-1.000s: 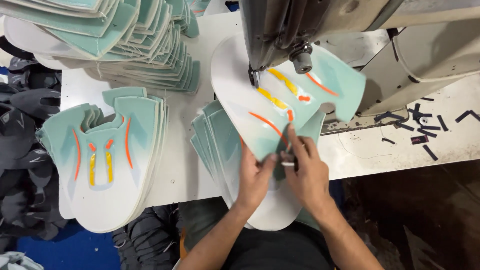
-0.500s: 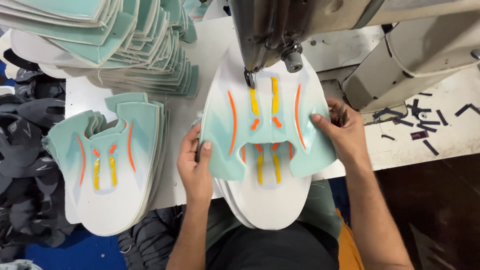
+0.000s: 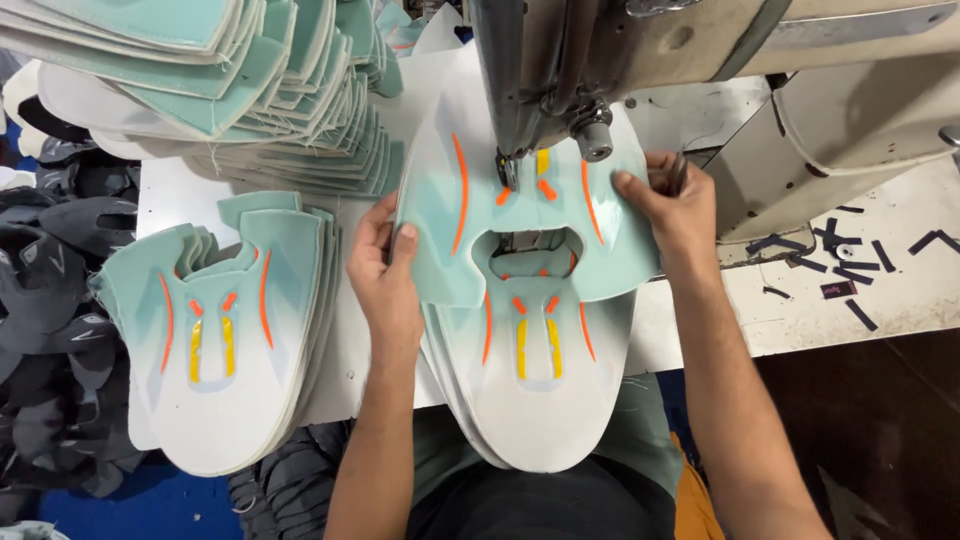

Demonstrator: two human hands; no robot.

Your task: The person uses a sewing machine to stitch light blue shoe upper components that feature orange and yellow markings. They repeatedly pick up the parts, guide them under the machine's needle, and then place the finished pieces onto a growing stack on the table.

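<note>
**Mint shoe upper slid further under the sewing-machine head**

Since half a second ago the top shoe upper [image 3: 440, 225] has moved up the desk, so its orange-striped middle now sits beneath the needle of the sewing machine [image 3: 560, 70], and both hands have travelled up with it. The left hand [image 3: 385, 265] grips the piece's left edge, thumb on top and fingers curled under. The right hand [image 3: 675, 205] pinches the right edge, thumb pressed flat on the mint surface; something small and dark shows between its fingers, though what it is cannot be told. Below the held piece, a stack of similar uppers [image 3: 535, 400] overhangs the desk's near edge. A second stack [image 3: 225, 340] lies at the near left corner, and a tall fanned pile [image 3: 220, 90] fills the far left. Dark scraps [image 3: 845, 260] dot the right side.
</note>
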